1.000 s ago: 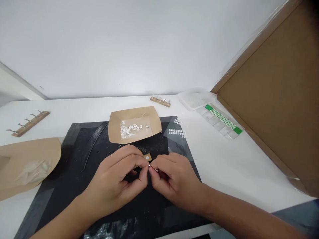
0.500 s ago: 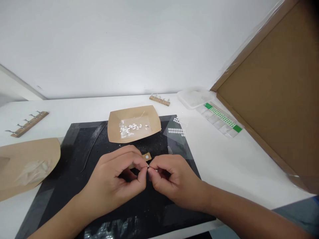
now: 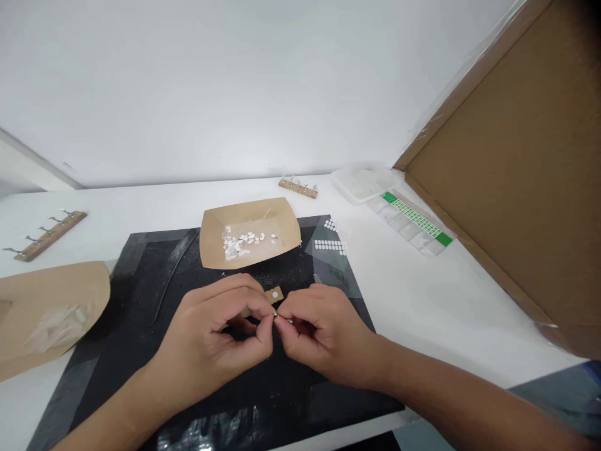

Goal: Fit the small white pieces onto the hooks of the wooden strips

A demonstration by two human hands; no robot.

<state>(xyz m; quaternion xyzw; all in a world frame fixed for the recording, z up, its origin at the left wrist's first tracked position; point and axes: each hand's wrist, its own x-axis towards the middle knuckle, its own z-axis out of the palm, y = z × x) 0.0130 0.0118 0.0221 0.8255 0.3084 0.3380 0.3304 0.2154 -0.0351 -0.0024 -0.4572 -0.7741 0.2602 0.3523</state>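
Note:
Above the black mat (image 3: 282, 388), my left hand (image 3: 220, 332) and my right hand (image 3: 323, 341) meet fingertip to fingertip. Both are closed, thumb against forefinger, on a tiny shiny metal piece (image 3: 275, 314) mostly covered by the fingers. Its exact kind is too small to tell. Behind the fingers lies a brown wooden strip (image 3: 280, 292) with a white round dot on it; my left hand hides much of it. Beyond the hands, a brown paper tray (image 3: 209, 235) holds a clear bag with many small white oval bits (image 3: 248, 238).
White round stickers (image 3: 331, 245) lie on a clear sheet at right. Strips with metal hooks (image 3: 51, 237) stand left and at the back. Another paper tray (image 3: 56, 279) holds plastic bags. A translucent lid (image 3: 364, 183), a green-labelled pack (image 3: 417, 219) and a large cardboard box (image 3: 507, 175) are right.
The whole view has shifted slightly left. Both hands keep their pinch on the tiny metal piece, with the right fingertips a little closer to the left ones.

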